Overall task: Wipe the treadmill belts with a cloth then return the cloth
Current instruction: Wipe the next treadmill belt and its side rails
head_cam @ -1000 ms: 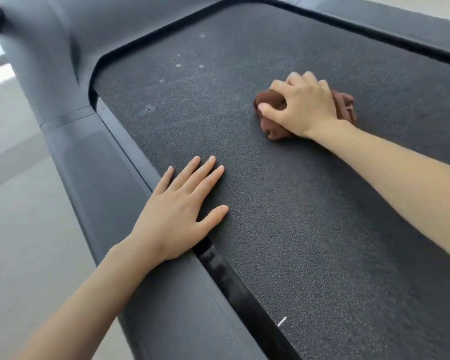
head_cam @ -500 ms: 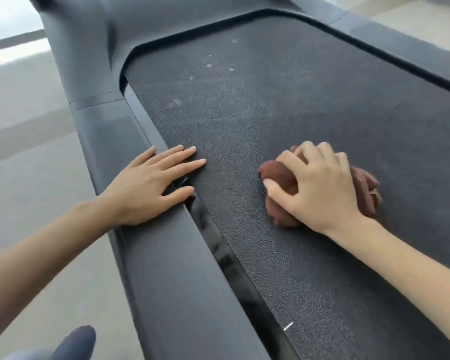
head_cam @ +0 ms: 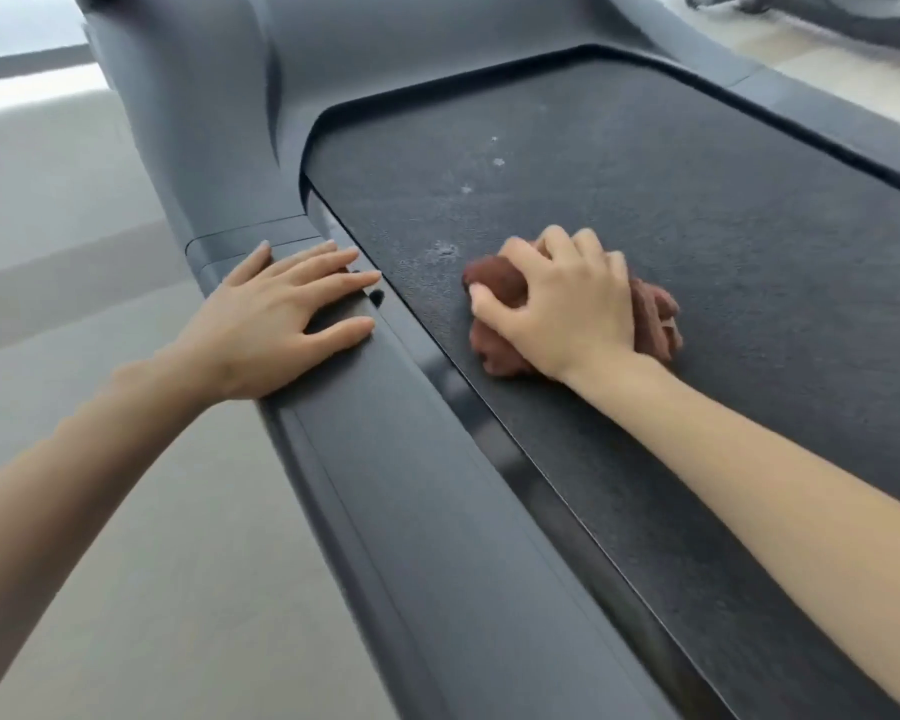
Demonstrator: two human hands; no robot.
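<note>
Brown cloth [head_cam: 655,319], bunched into a wad, sits on the treadmill belt [head_cam: 723,226] near its left edge, just short of pale dust specks [head_cam: 445,250]. Looks soft, light and easily squashed; best held as a gathered bundle from above with palm weight on it. Right hand [head_cam: 567,298] does so, fingers curled over the wad, arm stretched forward. Left hand [head_cam: 276,314] lies flat, fingers straight, on the side rail [head_cam: 385,459], holding nothing.
</note>
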